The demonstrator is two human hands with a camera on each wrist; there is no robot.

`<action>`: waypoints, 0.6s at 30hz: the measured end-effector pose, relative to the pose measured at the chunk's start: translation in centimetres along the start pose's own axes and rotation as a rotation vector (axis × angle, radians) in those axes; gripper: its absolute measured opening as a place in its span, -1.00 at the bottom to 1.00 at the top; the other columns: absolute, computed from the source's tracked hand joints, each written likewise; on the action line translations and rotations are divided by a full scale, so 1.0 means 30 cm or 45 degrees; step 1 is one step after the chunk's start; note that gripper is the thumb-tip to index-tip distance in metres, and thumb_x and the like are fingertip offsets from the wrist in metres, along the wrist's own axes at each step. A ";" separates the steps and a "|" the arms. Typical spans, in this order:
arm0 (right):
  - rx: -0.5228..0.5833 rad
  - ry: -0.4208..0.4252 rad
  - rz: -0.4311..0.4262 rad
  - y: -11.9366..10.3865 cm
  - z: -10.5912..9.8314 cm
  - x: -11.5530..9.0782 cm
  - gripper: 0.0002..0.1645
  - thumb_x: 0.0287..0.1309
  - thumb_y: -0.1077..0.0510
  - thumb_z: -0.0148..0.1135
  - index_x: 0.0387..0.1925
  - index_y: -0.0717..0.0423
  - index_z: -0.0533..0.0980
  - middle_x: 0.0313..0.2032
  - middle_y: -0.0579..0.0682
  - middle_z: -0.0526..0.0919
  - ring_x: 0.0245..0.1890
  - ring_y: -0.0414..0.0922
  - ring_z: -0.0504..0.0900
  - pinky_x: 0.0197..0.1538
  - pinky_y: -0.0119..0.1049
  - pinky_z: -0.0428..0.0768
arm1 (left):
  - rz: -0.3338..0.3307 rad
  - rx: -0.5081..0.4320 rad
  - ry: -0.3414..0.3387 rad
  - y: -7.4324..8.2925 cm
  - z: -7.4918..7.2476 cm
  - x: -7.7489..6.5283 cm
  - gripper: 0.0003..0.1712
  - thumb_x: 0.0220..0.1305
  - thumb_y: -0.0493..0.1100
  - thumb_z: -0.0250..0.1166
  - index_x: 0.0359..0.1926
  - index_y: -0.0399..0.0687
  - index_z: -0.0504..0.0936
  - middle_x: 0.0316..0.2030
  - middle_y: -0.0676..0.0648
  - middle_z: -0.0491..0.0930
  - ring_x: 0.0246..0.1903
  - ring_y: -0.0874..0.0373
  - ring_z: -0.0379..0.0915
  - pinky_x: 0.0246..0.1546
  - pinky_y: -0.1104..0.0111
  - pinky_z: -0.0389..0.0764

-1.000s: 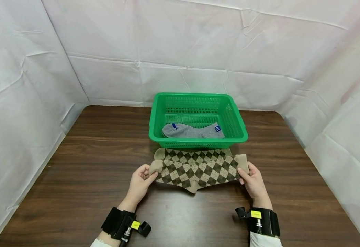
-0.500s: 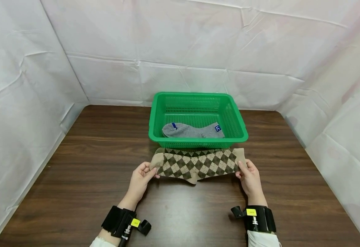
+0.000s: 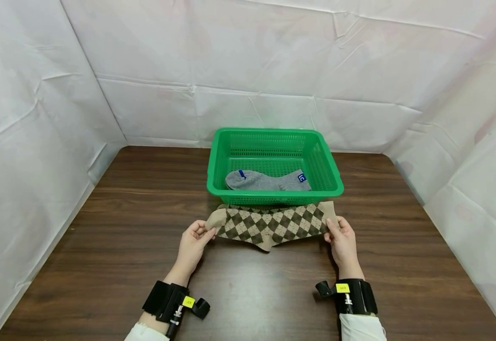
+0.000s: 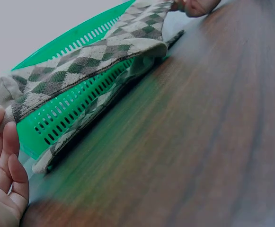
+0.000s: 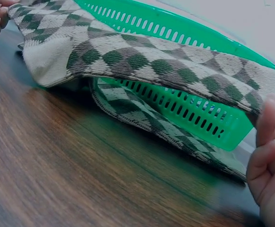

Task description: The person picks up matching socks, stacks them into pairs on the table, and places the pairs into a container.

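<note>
A beige sock [image 3: 269, 227] with a brown diamond pattern is stretched sideways between both hands, its heel pointing toward the person. The left hand [image 3: 191, 244] pinches its toe end, and the right hand [image 3: 341, 239] pinches the cuff end between thumb and fingers. Behind and beneath it lies a second sock [image 5: 151, 118] of the same pattern, flat on the table along the front of the basket. In both wrist views the held sock hangs above that one, with a gap between them. From the head, the held sock covers most of the lower one.
A green plastic basket [image 3: 337, 182] stands just beyond the socks, near the back edge of the wooden table [image 3: 116, 246]. Inside it are grey socks [image 3: 269, 181] with blue marks. White cloth walls [image 3: 248, 57] enclose the table at the back and sides.
Both hands have carried the held sock forward toward the basket, so it now covers more of the sock lying behind it. The right hand has also shifted slightly left. The basket stays in place.
</note>
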State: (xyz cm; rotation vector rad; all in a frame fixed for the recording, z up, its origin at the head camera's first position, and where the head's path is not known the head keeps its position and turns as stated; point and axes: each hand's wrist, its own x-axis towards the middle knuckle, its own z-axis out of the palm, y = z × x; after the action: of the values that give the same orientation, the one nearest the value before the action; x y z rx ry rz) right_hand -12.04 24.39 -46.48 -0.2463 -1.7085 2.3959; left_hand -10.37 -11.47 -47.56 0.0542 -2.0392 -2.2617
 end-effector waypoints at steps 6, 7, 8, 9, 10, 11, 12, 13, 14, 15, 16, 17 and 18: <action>0.015 0.090 -0.031 0.020 0.011 0.010 -0.85 0.29 0.24 0.11 -0.43 0.03 0.48 -0.68 -0.21 0.46 -0.76 -0.34 0.37 -0.59 -0.54 0.34 | 0.055 0.085 0.087 -0.025 -0.002 0.036 -0.90 0.17 -0.41 0.28 -0.35 -0.31 0.49 -0.55 0.15 0.56 -0.50 0.29 0.47 -0.45 0.51 0.47; 0.027 0.093 -0.027 0.021 0.011 0.013 -0.84 0.29 0.24 0.11 -0.44 0.02 0.48 -0.68 -0.21 0.46 -0.75 -0.33 0.39 -0.58 -0.54 0.36 | 0.058 0.097 0.102 -0.027 0.000 0.043 -0.90 0.17 -0.41 0.29 -0.35 -0.30 0.49 -0.55 0.14 0.55 -0.50 0.30 0.46 -0.46 0.52 0.45; 0.037 0.090 -0.023 0.021 0.011 0.014 -0.83 0.29 0.24 0.10 -0.44 0.01 0.47 -0.68 -0.21 0.48 -0.74 -0.33 0.42 -0.57 -0.53 0.37 | 0.058 0.111 0.109 -0.027 0.001 0.049 -0.89 0.16 -0.39 0.29 -0.35 -0.31 0.49 -0.56 0.15 0.54 -0.51 0.31 0.44 -0.46 0.52 0.44; 0.047 0.094 -0.020 0.022 0.011 0.016 -0.83 0.29 0.25 0.10 -0.44 0.01 0.48 -0.67 -0.21 0.50 -0.74 -0.33 0.44 -0.56 -0.53 0.38 | 0.057 0.107 0.117 -0.027 0.003 0.054 -0.89 0.16 -0.40 0.30 -0.36 -0.32 0.49 -0.56 0.15 0.54 -0.51 0.32 0.43 -0.47 0.53 0.43; 0.050 0.098 -0.013 0.022 0.011 0.017 -0.83 0.29 0.25 0.10 -0.44 0.01 0.48 -0.68 -0.21 0.51 -0.73 -0.32 0.47 -0.54 -0.52 0.39 | 0.056 0.117 0.126 -0.028 0.005 0.058 -0.88 0.16 -0.39 0.30 -0.35 -0.33 0.50 -0.56 0.15 0.53 -0.52 0.33 0.42 -0.48 0.53 0.41; 0.052 0.099 -0.009 0.022 0.010 0.017 -0.82 0.30 0.25 0.09 -0.43 0.01 0.48 -0.67 -0.21 0.53 -0.72 -0.32 0.50 -0.53 -0.51 0.40 | 0.055 0.122 0.130 -0.028 0.007 0.061 -0.88 0.15 -0.39 0.31 -0.35 -0.35 0.50 -0.56 0.16 0.52 -0.52 0.34 0.41 -0.48 0.53 0.41; 0.044 0.104 -0.001 0.022 0.010 0.018 -0.82 0.31 0.25 0.08 -0.43 0.00 0.48 -0.65 -0.21 0.55 -0.70 -0.32 0.52 -0.52 -0.51 0.42 | 0.055 0.132 0.135 -0.028 0.008 0.064 -0.87 0.15 -0.39 0.31 -0.35 -0.36 0.50 -0.57 0.16 0.52 -0.53 0.35 0.40 -0.48 0.54 0.40; 0.028 0.109 0.008 0.022 0.009 0.018 -0.81 0.32 0.24 0.06 -0.42 -0.02 0.48 -0.64 -0.21 0.55 -0.68 -0.32 0.55 -0.50 -0.51 0.43 | 0.058 0.132 0.138 -0.027 0.010 0.066 -0.87 0.15 -0.40 0.30 -0.35 -0.39 0.50 -0.57 0.16 0.51 -0.53 0.35 0.40 -0.49 0.55 0.39; 0.015 0.111 0.013 0.022 0.009 0.019 -0.81 0.33 0.24 0.05 -0.41 -0.02 0.48 -0.63 -0.21 0.55 -0.65 -0.31 0.58 -0.48 -0.51 0.46 | 0.055 0.137 0.139 -0.026 0.011 0.067 -0.87 0.15 -0.41 0.30 -0.35 -0.40 0.50 -0.57 0.17 0.51 -0.53 0.35 0.40 -0.49 0.55 0.39; 0.005 0.118 0.016 0.023 0.009 0.020 -0.81 0.33 0.24 0.04 -0.41 -0.02 0.47 -0.62 -0.20 0.55 -0.63 -0.31 0.60 -0.46 -0.50 0.48 | 0.059 0.146 0.143 -0.016 0.015 0.065 -0.87 0.15 -0.42 0.30 -0.35 -0.42 0.50 -0.56 0.15 0.51 -0.52 0.35 0.40 -0.49 0.55 0.40; -0.002 0.118 0.018 0.023 0.009 0.021 -0.81 0.34 0.24 0.03 -0.41 -0.02 0.47 -0.62 -0.20 0.55 -0.60 -0.31 0.63 -0.43 -0.49 0.51 | 0.058 0.166 0.148 -0.006 0.018 0.061 -0.87 0.14 -0.41 0.30 -0.35 -0.43 0.51 -0.56 0.15 0.51 -0.52 0.35 0.40 -0.48 0.56 0.40; -0.008 0.116 0.014 0.024 0.009 0.022 -0.81 0.34 0.24 0.03 -0.40 -0.02 0.46 -0.61 -0.19 0.55 -0.57 -0.30 0.64 -0.40 -0.48 0.53 | 0.057 0.181 0.152 0.006 0.022 0.058 -0.87 0.15 -0.42 0.30 -0.35 -0.44 0.51 -0.54 0.12 0.51 -0.51 0.35 0.40 -0.48 0.56 0.41; -0.013 0.114 0.009 0.025 0.009 0.024 -0.83 0.34 0.24 0.03 -0.39 0.00 0.46 -0.59 -0.19 0.57 -0.54 -0.30 0.66 -0.37 -0.48 0.55 | 0.057 0.200 0.157 0.021 0.028 0.052 -0.88 0.15 -0.42 0.30 -0.35 -0.45 0.52 -0.53 0.09 0.52 -0.49 0.34 0.40 -0.47 0.56 0.42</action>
State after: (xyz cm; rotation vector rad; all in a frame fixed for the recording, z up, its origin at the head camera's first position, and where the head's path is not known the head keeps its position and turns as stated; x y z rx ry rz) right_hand -12.84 24.07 -47.14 -0.3561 -1.6834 2.3436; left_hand -11.96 -10.85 -46.77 0.1534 -2.1260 -2.0148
